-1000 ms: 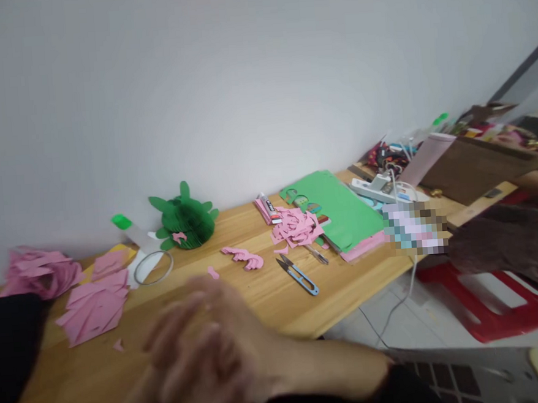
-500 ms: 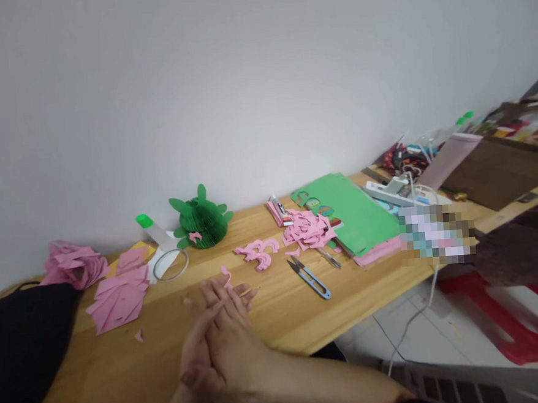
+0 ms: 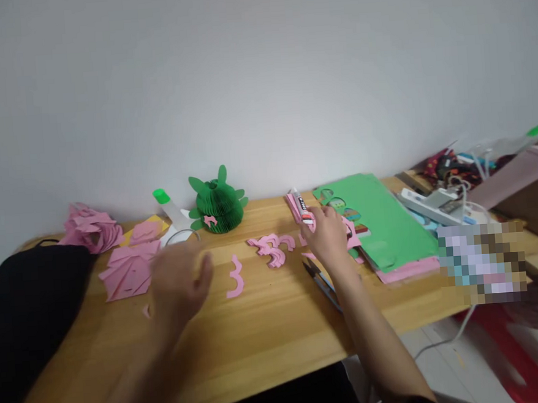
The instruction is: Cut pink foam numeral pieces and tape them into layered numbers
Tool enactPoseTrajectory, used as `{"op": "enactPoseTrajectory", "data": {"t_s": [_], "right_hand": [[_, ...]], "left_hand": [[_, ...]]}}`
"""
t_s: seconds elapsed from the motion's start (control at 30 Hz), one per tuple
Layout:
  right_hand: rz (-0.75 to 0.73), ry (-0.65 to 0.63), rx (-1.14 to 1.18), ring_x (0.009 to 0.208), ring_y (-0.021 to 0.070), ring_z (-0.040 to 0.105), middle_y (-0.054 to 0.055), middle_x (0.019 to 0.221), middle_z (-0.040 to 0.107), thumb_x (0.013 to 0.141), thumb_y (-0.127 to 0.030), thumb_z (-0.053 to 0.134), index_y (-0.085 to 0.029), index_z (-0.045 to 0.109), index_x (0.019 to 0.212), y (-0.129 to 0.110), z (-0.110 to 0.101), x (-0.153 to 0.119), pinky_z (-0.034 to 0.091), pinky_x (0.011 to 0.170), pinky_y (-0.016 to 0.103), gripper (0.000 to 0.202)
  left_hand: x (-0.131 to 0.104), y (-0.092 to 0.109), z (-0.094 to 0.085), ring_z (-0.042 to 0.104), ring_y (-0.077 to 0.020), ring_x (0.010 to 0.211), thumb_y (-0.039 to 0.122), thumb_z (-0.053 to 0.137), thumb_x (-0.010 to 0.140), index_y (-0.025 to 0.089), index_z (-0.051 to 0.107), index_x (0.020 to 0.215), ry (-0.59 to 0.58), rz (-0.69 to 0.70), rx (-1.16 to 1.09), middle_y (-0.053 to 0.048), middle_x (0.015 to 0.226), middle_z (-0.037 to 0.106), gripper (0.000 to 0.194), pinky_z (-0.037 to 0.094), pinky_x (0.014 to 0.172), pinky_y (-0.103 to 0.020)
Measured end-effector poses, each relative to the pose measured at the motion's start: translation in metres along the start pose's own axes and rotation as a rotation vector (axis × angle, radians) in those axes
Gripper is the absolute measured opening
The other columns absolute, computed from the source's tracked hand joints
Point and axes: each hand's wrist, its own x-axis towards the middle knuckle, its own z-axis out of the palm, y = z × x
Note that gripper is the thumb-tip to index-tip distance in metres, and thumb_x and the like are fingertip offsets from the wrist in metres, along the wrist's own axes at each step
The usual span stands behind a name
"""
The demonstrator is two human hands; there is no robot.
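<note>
My right hand (image 3: 327,231) reaches onto a pile of pink paper scraps (image 3: 353,232), its fingers curled down over them and hiding most of the pile. My left hand (image 3: 179,281) is above the table's left side, near folded pink paper sheets (image 3: 126,270). Motion smears its fingers, though the thumb stands apart. Between my hands are a wavy pink cutout (image 3: 235,277) and a cluster of curved pink pieces (image 3: 272,250). Blue-handled thread snips (image 3: 320,279) lie partly beneath my right forearm. A small tube (image 3: 302,206) is just beyond my right fingers.
A green honeycomb paper ball with leaf shapes (image 3: 220,208) stands by the wall. Left of it are a green-capped glue bottle (image 3: 170,209) and a crumpled pink paper bundle (image 3: 91,229). Green sheets (image 3: 385,218) and a power strip (image 3: 435,207) lie to the right.
My hands, pressed together before, have parted. The right moved right onto the pink scraps; the left swung to the left. The wavy pink cutout is now uncovered. The view has shifted slightly.
</note>
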Motion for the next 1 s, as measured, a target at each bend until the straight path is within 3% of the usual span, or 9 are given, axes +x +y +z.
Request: {"op": "enactPoseTrajectory", "data": {"t_s": [0.1,0.17,0.3,0.43,0.57,0.67,0.73,0.83,1.0], "right_hand": [[0.053,0.001,0.011,0.104,0.0369,0.062,0.021,0.106,0.069,0.074,-0.022,0.061,-0.016,0.074,0.090,0.018,0.015,0.002,0.047,0.091,0.050,0.021],[0.078,0.014,0.065,0.101,0.0356,0.064,0.022,0.102,0.070,0.075,-0.027,0.058,-0.014,0.073,0.089,0.028,0.020,0.002,0.048,0.090,0.050,0.024],[0.156,0.021,0.272,0.077,0.0289,0.068,0.017,0.087,0.072,0.074,-0.045,0.053,-0.014,0.068,0.088,0.041,0.025,0.010,0.054,0.071,0.044,0.037],[0.228,-0.024,0.465,0.056,0.0230,0.064,0.007,0.064,0.067,0.066,-0.060,0.057,-0.018,0.063,0.079,0.044,0.034,0.015,0.052,0.053,0.036,0.044],[0.276,-0.097,0.438,0.050,0.0193,0.062,0.003,0.056,0.064,0.072,-0.064,0.062,-0.018,0.064,0.075,0.042,0.030,0.014,0.050,0.047,0.031,0.045],[0.308,-0.243,0.270,0.056,0.0176,0.064,0.004,0.065,0.068,0.086,-0.049,0.065,-0.014,0.067,0.078,0.039,0.020,0.026,0.054,0.051,0.030,0.036],[0.318,-0.333,0.127,0.074,0.0155,0.068,0.004,0.091,0.071,0.095,-0.037,0.063,-0.013,0.067,0.100,0.037,0.013,0.042,0.058,0.066,0.032,0.024],[0.297,-0.393,-0.096,0.099,0.0225,0.066,0.009,0.120,0.065,0.095,-0.033,0.062,-0.016,0.061,0.122,0.032,0.009,0.072,0.058,0.083,0.042,0.031],[0.188,-0.413,-0.359,0.106,0.0246,0.065,0.010,0.126,0.062,0.095,-0.033,0.062,-0.017,0.059,0.125,0.022,0.028,0.101,0.056,0.088,0.046,0.034]], "left_hand": [[0.007,0.017,0.036,0.068,-0.0285,0.098,0.028,0.054,0.090,0.021,0.067,0.106,-0.083,0.042,-0.037,-0.010,0.103,0.073,0.022,0.052,0.090,-0.048],[0.005,0.025,0.046,0.068,-0.0275,0.099,0.027,0.054,0.090,0.020,0.066,0.108,-0.127,0.047,-0.066,-0.011,0.105,0.073,0.023,0.053,0.088,-0.044],[-0.001,0.032,0.042,0.067,-0.0237,0.097,0.022,0.056,0.088,0.020,0.065,0.107,-0.189,0.001,-0.076,-0.009,0.104,0.074,0.021,0.053,0.087,-0.039],[-0.001,0.035,0.038,0.067,-0.0219,0.094,0.024,0.055,0.091,0.020,0.065,0.104,-0.208,-0.066,-0.067,-0.007,0.100,0.074,0.017,0.052,0.084,-0.036],[-0.003,0.033,0.041,0.067,-0.0218,0.091,0.024,0.052,0.093,0.021,0.065,0.096,-0.215,-0.069,-0.115,-0.006,0.097,0.074,0.014,0.051,0.083,-0.037],[-0.003,0.026,0.043,0.067,-0.0234,0.089,0.025,0.050,0.093,0.020,0.066,0.091,-0.180,-0.080,-0.168,-0.007,0.095,0.074,0.016,0.051,0.082,-0.039],[-0.002,0.021,0.045,0.067,-0.0243,0.088,0.027,0.050,0.093,0.020,0.066,0.091,-0.142,-0.091,-0.204,-0.008,0.093,0.074,0.018,0.051,0.080,-0.040],[0.000,0.017,0.046,0.068,-0.0231,0.085,0.029,0.050,0.092,0.021,0.067,0.091,-0.095,-0.097,-0.235,-0.007,0.091,0.075,0.019,0.052,0.078,-0.038],[0.000,0.016,0.045,0.069,-0.0228,0.084,0.027,0.048,0.092,0.020,0.067,0.088,-0.057,-0.095,-0.210,-0.008,0.089,0.075,0.020,0.053,0.077,-0.037]]}}
